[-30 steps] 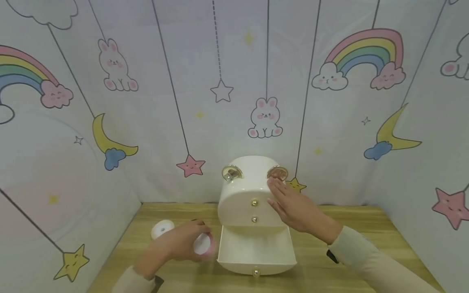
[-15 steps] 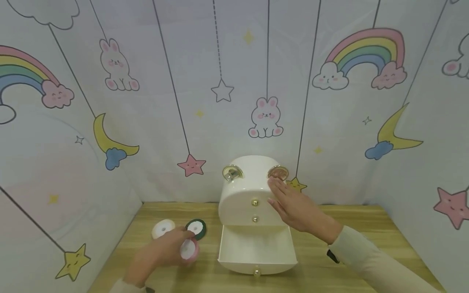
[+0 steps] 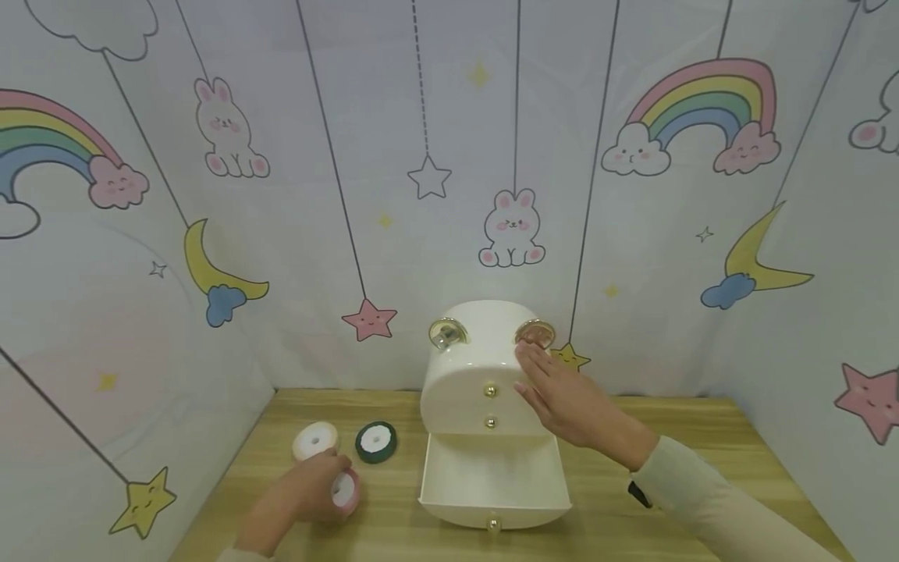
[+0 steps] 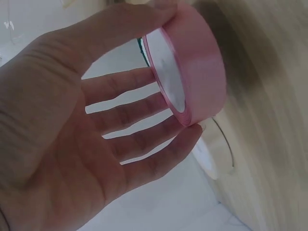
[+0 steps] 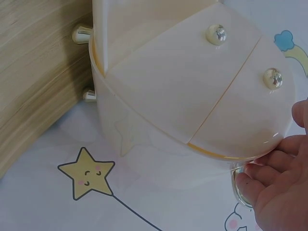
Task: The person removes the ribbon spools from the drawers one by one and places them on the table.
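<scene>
My left hand (image 3: 309, 485) pinches a roll of pink ribbon (image 4: 204, 67) between thumb and fingertips, left of the storage box. In the left wrist view the roll is tilted, its white core partly facing the palm. Whether it touches the table I cannot tell. Just beyond the hand lie a cream ribbon roll (image 3: 311, 439) and a dark green ribbon roll (image 3: 384, 439), both flat. My right hand (image 3: 576, 402) rests with fairly straight fingers on the upper right side of the white storage box (image 3: 456, 402), near a gold-rimmed ear. The box's bottom drawer (image 3: 492, 476) is pulled out with nothing in it.
The wood-grain table (image 3: 604, 499) carries the box near its back edge. Printed cloth walls (image 3: 421, 257) with rabbits, stars and rainbows enclose the back and sides. Gold knobs (image 3: 491, 390) stick out from the box's front.
My left hand has carried the pink ribbon roll leftward, away from the drawer and toward the cream roll. The green roll has come into full view. My right hand has stayed on the box.
</scene>
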A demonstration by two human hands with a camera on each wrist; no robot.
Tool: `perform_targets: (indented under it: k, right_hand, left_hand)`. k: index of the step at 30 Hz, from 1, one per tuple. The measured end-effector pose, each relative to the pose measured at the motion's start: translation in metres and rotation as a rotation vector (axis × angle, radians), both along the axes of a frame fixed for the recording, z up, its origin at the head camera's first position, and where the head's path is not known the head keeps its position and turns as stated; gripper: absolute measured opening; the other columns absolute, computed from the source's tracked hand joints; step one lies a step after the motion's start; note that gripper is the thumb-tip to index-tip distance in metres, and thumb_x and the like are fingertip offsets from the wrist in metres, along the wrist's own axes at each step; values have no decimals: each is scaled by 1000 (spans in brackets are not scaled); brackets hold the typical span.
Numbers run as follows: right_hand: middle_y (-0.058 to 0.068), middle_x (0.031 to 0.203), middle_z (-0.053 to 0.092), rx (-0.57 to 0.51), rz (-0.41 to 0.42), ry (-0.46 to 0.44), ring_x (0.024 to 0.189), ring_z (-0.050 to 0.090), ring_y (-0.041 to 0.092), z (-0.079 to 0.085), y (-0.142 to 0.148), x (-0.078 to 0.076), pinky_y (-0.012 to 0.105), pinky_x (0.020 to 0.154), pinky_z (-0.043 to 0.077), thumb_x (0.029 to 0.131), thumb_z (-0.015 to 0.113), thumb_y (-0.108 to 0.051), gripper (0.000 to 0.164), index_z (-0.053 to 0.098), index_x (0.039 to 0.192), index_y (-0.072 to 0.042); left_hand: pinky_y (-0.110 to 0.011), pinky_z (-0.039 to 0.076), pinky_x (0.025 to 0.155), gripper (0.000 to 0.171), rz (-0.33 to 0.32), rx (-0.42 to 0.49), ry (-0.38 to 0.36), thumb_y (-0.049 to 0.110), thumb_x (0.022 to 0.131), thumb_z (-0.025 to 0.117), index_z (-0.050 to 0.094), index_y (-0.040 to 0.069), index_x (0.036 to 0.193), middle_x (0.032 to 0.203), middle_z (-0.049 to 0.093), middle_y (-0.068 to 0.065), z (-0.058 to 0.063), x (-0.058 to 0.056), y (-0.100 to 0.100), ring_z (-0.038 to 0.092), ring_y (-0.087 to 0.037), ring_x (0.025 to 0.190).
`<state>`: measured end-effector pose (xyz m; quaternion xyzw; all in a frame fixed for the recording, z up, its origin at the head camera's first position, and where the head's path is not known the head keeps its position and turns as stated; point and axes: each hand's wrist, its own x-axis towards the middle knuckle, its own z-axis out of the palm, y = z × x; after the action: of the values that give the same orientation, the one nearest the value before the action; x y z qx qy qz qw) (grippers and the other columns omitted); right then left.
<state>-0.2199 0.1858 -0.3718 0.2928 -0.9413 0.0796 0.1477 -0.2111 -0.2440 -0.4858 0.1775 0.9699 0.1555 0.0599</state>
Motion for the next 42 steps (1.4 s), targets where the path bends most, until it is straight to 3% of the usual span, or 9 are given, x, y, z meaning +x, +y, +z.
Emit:
perform_targets:
  k: [13,18,28,35,42]
  right_hand:
    - [23,168,35,3,-5,-4,157,35,40,0,-1,-2,55,124,36,112,45,-33,62,34,159,6]
    - [23,168,34,1,-4,-10,157,35,40,0,0,-2,56,124,36,112,45,-33,63,34,160,6]
    - [24,167,37,-2,1,13,156,38,40,-2,0,-1,56,123,38,112,47,-32,62,35,159,7]
    - [24,167,37,-6,-3,8,156,37,40,-2,0,-1,56,124,37,112,47,-31,62,35,159,7]
    - [25,167,36,-9,1,-1,156,37,41,-2,0,-1,56,124,37,112,47,-31,62,35,158,8]
  left_hand:
    - [-49,58,84,59,-16,16,-3,14,57,94,70,1,110,104,68,-11,-10,-5,-7,63,-23,92]
    - [-47,59,80,56,-30,27,6,13,58,92,70,0,107,100,67,-11,-11,-4,-7,62,-23,88]
    - [-58,58,90,64,32,66,-76,7,56,93,68,-3,114,105,67,-16,-8,-2,-5,65,-31,96]
    - [-54,59,84,61,7,72,-42,8,57,93,69,-3,111,102,67,-15,-10,-2,-5,64,-28,92]
    - [-55,58,85,63,4,78,-54,9,57,93,68,-2,114,104,67,-14,-12,-2,-6,64,-29,93]
